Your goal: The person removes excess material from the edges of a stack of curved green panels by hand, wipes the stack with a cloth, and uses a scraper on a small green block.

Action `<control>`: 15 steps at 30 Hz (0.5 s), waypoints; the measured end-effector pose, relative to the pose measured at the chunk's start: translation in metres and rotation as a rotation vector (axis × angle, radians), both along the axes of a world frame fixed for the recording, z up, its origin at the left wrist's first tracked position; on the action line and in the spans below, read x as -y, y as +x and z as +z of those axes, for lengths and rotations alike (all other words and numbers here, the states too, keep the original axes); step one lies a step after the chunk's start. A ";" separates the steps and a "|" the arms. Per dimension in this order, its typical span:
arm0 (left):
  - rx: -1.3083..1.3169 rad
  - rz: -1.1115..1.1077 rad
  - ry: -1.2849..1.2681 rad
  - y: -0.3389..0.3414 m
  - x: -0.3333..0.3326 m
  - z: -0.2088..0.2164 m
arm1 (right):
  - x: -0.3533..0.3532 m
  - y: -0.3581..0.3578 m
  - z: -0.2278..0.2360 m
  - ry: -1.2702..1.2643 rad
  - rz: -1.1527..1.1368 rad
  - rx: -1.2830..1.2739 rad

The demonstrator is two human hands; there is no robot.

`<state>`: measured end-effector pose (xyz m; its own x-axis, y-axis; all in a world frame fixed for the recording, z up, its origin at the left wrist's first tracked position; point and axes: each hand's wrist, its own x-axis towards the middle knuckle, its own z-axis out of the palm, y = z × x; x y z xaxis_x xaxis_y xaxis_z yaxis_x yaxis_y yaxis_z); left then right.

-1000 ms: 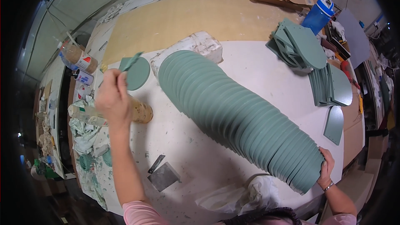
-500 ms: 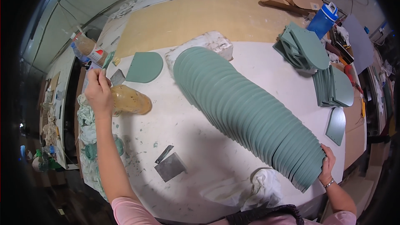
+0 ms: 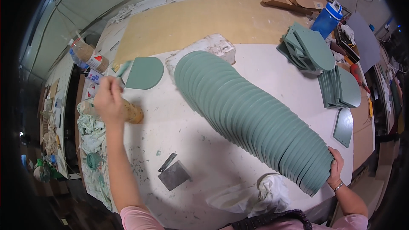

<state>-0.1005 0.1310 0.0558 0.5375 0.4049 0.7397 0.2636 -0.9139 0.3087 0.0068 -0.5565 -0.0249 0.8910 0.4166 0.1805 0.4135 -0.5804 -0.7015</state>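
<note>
My left hand is closed around a small green-smeared spatula, blurred by motion and tilted up to the right. Under that hand a jar-like bottle with yellowish-brown contents lies on its side, partly hidden. Beside the spatula is a loose green panel with a rounded end. A long row of overlapping green panels runs diagonally across the table, its far end resting on a white block. At the near right end, my right hand grips the edge of the last panels, thumb side showing.
On the white table are a grey plate, a narrow blade and a white cloth. More green panels are stacked at right near a blue bottle. Stained rags line the left edge.
My left hand has moved a little down and right, tipping the spatula rightward and covering more of the brown bottle. My right hand stays on the panels. The view has shifted slightly.
</note>
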 end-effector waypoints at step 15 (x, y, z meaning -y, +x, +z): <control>-0.129 -0.251 -0.478 0.047 0.050 -0.079 | -0.005 0.000 0.006 -0.054 -0.019 -0.016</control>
